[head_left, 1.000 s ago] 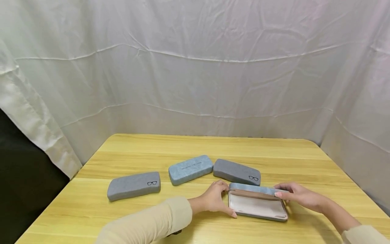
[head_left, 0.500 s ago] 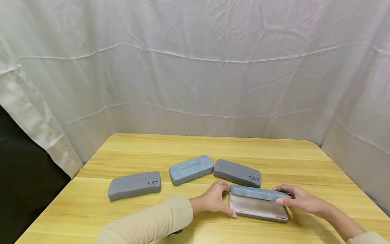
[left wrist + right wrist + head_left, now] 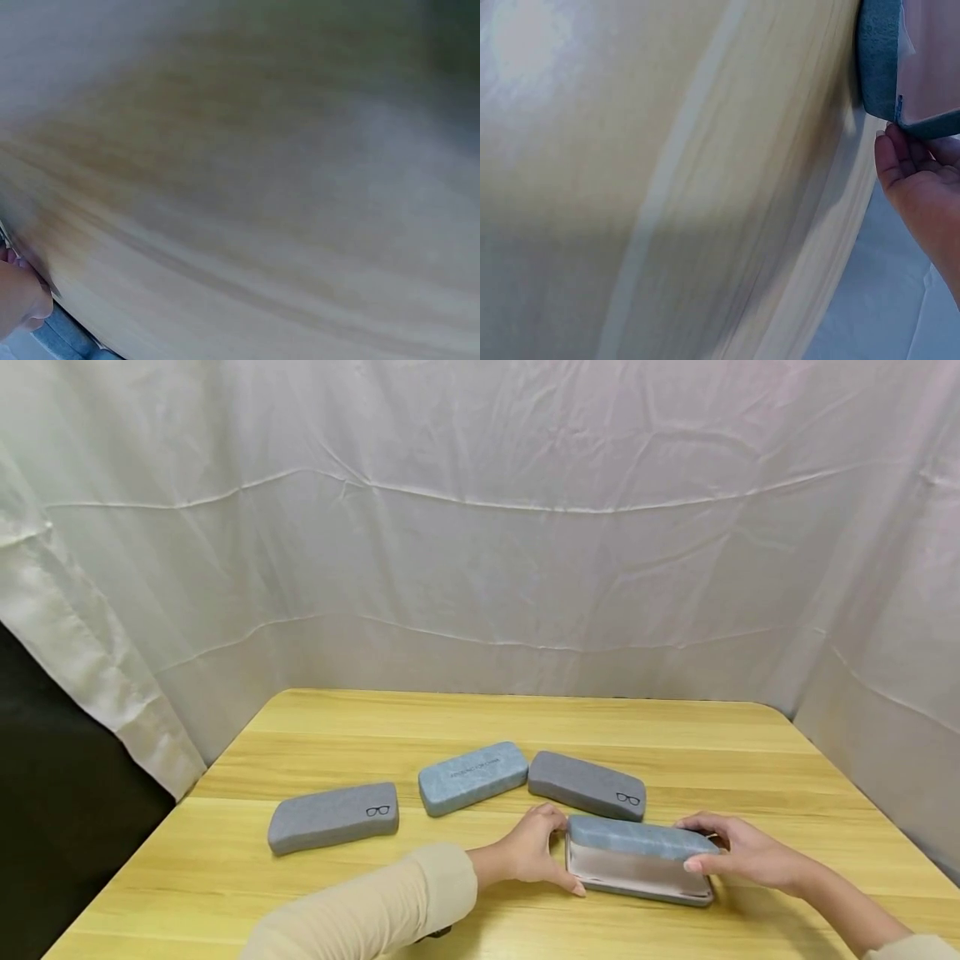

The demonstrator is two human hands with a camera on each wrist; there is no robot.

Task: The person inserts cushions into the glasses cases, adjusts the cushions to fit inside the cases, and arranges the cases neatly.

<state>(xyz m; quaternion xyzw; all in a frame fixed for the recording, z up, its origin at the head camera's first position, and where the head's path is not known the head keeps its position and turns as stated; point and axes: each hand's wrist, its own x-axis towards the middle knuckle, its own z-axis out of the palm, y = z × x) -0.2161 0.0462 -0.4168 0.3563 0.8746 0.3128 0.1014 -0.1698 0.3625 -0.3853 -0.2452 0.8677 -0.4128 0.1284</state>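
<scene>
A blue glasses case lies partly open in front of the person, its pale lining showing under the raised lid. My left hand holds the case's left end, thumb at the front corner and fingers at the back. At the other end my right hand grips the lid between thumb and fingers. In the right wrist view the right hand's fingertips touch the corner of the case. Only a bit of the left hand shows at the edge of the left wrist view.
Behind the open case lies a grey glasses case with a glasses print. A closed blue case sits beside it, and another grey case lies farther left. All rest on a wooden table, with white curtains around it.
The lid of the blue case has tilted forward and down, so less of the lining shows. My right hand moved slightly with it. The left hand has stayed at its end.
</scene>
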